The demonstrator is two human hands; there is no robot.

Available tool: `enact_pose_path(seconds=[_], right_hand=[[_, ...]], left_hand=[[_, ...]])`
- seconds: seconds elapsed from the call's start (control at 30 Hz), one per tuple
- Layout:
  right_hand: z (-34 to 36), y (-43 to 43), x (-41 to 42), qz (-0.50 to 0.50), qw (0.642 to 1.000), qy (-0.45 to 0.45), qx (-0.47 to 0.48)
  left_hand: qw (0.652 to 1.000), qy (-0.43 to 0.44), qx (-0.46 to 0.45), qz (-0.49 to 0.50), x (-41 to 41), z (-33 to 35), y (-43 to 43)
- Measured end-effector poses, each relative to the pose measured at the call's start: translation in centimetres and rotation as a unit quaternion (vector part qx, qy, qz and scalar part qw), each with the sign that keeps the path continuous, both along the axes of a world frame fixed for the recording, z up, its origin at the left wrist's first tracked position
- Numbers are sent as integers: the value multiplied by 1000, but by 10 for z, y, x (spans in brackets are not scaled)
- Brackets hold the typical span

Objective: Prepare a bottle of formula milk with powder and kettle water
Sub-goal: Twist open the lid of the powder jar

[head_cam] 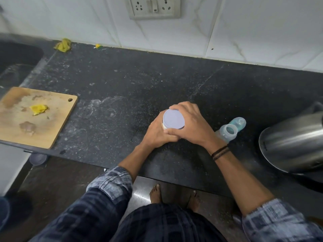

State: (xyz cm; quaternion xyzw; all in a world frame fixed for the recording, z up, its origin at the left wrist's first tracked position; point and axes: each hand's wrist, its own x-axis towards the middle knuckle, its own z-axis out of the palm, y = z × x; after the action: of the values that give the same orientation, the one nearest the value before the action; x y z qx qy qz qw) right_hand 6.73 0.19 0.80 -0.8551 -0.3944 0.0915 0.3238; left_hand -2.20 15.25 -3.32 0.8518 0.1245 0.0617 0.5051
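While the person stands barefoot at the black counter (108, 81), both hands wrap a powder tin (172, 127) standing near its front edge: the left hand (157, 135) clamps the side, the right hand (190, 123) curls over the pale lid (173, 119). Just right, an open baby bottle (227, 132) stands beside its teat cap (239, 122). A steel kettle (293, 144) sits farther right.

I am seeing both forearms reaching forward together. The left hand (155, 132) and right hand (190, 123) are curling closed, fingers touching.

Black counter (122, 81), white tile wall (244, 28), socket (154, 7)
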Motion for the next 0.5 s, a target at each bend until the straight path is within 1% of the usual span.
enact_pose_path(seconds=[0.13,0.27,0.37,0.5], right_hand=[[3,-1,-8,-11,1000,16,21],[11,-2,-7,23,998,59,-17],[16,2,-10,7,999,35,-27],[19,8,-14,-19,999,-5,-33]], left_hand=[[999,-40,-9,-19,2,9,-3],[998,-49,-8,-26,3,1,1],[997,-63,-1,-35,3,-2,2],[996,-66,-26,-46,10,-1,-1]])
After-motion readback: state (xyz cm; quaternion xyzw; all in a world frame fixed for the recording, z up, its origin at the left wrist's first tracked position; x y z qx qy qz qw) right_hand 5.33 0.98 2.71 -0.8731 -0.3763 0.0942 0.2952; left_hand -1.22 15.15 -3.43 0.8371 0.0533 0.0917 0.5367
